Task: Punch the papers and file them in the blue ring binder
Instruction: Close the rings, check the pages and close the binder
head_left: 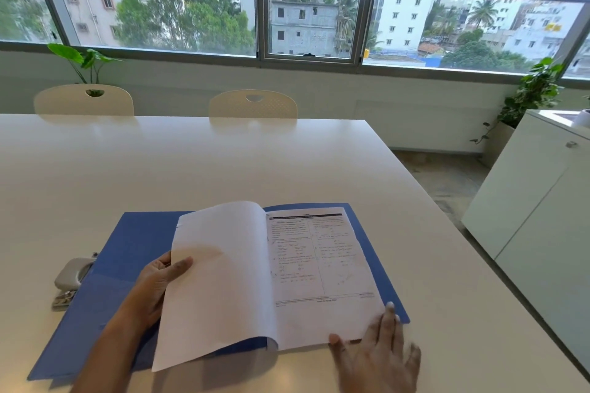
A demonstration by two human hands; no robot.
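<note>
now we have the blue ring binder (127,252) lying open and flat on the white worktop (223,163), near its front edge. on the binder's right half sits a stack of papers (322,268), the top printed sheet facing up. one blank sheet (220,281) is lifted and curled over toward nine o'clock, its inner edge at the binder's middle. our left hand (159,284) holds that sheet's outer edge, thumb on top and the other fingers hidden behind the paper, so we pinch the sheet. our right hand (380,351) rests at about five o'clock from the stack, fingers spread, one fingertip touching the lower right corner of the printed page; it grips nothing. a grey hole punch (71,277) lies at nine o'clock, just beside the binder's left cover, partly tucked under it. across the worktop at twelve o'clock stand two cream chairs (252,104), and a white cabinet (536,201) stands off at three o'clock.
</note>
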